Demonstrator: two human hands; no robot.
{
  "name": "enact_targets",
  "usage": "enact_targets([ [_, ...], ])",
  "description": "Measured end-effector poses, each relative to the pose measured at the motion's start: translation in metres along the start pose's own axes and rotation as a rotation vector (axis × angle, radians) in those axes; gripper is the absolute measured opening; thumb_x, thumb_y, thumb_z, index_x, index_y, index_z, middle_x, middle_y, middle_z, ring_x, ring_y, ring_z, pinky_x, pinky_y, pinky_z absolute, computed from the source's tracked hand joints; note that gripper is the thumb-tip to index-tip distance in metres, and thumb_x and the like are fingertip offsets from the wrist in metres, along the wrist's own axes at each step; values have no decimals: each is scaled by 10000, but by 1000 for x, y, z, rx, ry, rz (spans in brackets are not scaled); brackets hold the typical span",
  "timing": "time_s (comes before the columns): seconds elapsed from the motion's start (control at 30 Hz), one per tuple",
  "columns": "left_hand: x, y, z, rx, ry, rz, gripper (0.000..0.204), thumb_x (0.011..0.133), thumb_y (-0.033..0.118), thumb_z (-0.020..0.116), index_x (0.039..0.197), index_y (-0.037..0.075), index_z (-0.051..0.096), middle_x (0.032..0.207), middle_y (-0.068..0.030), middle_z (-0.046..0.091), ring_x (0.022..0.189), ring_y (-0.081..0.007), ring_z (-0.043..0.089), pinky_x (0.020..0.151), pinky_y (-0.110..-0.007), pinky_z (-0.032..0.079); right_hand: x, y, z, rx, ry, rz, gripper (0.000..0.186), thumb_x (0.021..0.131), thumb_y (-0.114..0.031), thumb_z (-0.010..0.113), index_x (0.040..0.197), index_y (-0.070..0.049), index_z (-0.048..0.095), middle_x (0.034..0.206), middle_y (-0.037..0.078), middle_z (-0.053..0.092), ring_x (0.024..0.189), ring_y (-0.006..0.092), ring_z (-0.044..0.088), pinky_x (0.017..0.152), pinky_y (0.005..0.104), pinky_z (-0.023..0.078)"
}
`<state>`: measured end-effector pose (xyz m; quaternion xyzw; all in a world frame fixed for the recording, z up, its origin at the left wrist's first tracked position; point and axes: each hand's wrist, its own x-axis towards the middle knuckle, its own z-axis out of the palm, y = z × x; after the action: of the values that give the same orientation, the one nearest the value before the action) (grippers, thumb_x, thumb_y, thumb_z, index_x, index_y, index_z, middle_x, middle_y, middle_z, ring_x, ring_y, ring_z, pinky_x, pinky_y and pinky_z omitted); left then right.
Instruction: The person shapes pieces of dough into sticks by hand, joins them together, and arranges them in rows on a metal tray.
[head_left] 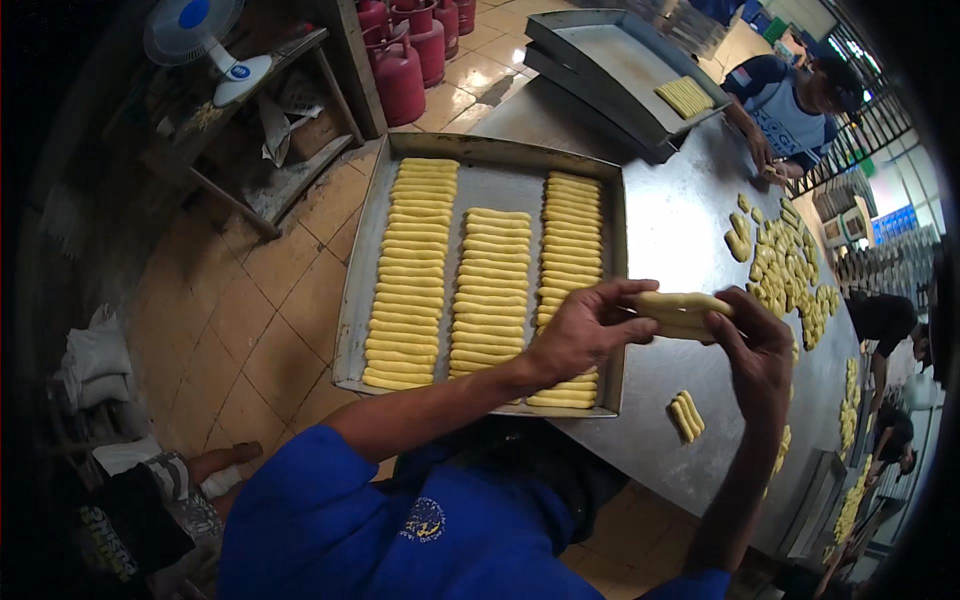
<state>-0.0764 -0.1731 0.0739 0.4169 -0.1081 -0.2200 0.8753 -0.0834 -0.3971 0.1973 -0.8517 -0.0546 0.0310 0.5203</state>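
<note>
Between my two hands I hold a few yellow dough sticks (682, 312) side by side, above the metal table and just past the tray's right edge. My left hand (590, 325) pinches their left ends; my right hand (752, 345) grips the right ends with thumb and fingers. Below my left forearm lies a large metal tray (483, 180) with three columns of dough sticks (412, 260). The middle column starts lower than the other two. A small group of dough sticks (687, 416) rests on the table, below my hands.
Loose dough pieces (790, 270) are heaped on the metal table (670, 215) to the right. Stacked trays (630, 70) stand at the far side, near a co-worker (785, 105) handling dough. At left are a fan (205, 40), red gas cylinders (400, 80) and a seated person (150, 510).
</note>
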Motion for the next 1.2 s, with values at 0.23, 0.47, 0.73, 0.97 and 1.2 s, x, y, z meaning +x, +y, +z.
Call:
enact_targets([
  [0.23, -30, 85, -101, 264, 173, 99, 488, 962, 62, 757, 1417, 18, 586, 1258, -140, 689, 1095, -211, 721, 984, -323, 637, 82, 0, 109, 159, -208, -45, 428, 969, -137, 774, 1330, 53, 644, 1143, 188, 744, 987, 191, 736, 847, 314, 614],
  [0.47, 3, 133, -176, 649, 388, 52, 349, 950, 120, 792, 1268, 5, 709, 1054, -102, 756, 929, -130, 731, 814, -256, 617, 182, 36, 175, 235, -267, 21, 393, 962, -180, 790, 1288, 19, 694, 1040, 147, 738, 847, 184, 741, 743, 292, 627],
  [0.73, 45, 92, -241, 1168, 520, 21, 359, 904, 227, 778, 1214, 55, 725, 1055, -144, 744, 967, -276, 710, 896, -399, 555, 228, 90, 221, -15, -230, 70, 376, 955, -196, 791, 1288, -36, 717, 971, 111, 737, 730, 146, 707, 595, 290, 569],
  [0.97, 44, 83, -236, 1347, 530, 34, 347, 945, 211, 742, 1237, 31, 695, 1112, -170, 729, 929, -255, 702, 880, -382, 556, 227, 98, 231, -284, -197, -60, 338, 928, -218, 775, 1204, -26, 742, 1004, 182, 771, 855, 267, 739, 776, 377, 564],
  [1.2, 44, 94, -227, 1480, 461, -27, 346, 945, 199, 718, 1222, -6, 689, 1208, -208, 703, 1067, -361, 679, 980, -446, 518, 229, 95, 227, -445, -285, -176, 295, 932, -267, 758, 1138, -56, 764, 913, 154, 763, 786, 294, 719, 754, 407, 544],
])
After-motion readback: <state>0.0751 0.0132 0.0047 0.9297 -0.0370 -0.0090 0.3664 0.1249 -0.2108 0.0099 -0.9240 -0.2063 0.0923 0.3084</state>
